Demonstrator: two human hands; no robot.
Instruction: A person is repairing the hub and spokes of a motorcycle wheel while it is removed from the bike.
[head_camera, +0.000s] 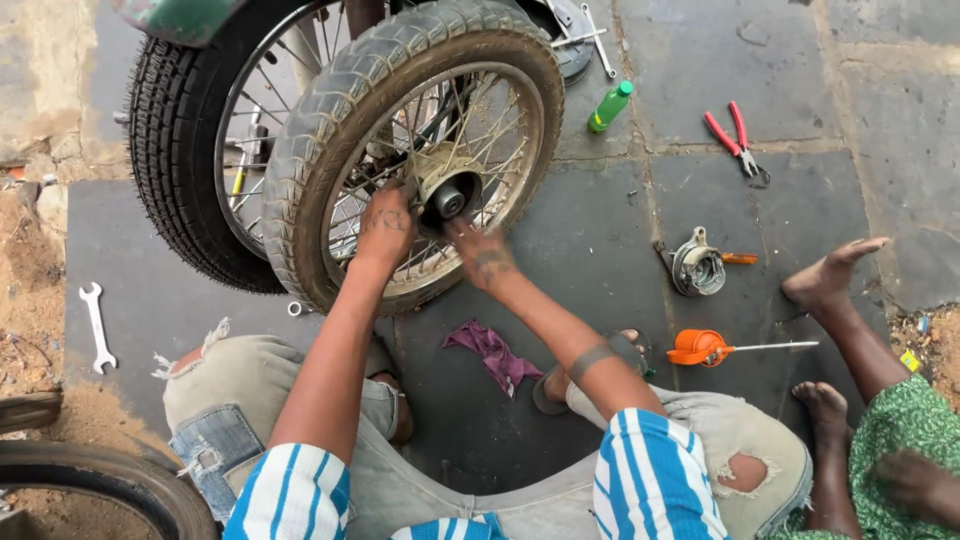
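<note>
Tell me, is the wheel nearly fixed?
Not yet. The spoked wheel is off and upright on the ground, and a drum part lies apart from it. Left hand and right hand are both at the hub. Pliers, wrench and oil can lie loose.

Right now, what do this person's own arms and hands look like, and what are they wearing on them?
Both arms are bare from short sleeves striped blue and white. The left hand carries dark tattoo-like markings on its back, and the right hand has similar dark marks. A dark band circles the right forearm. No gloves, watch or rings are visible.
</note>
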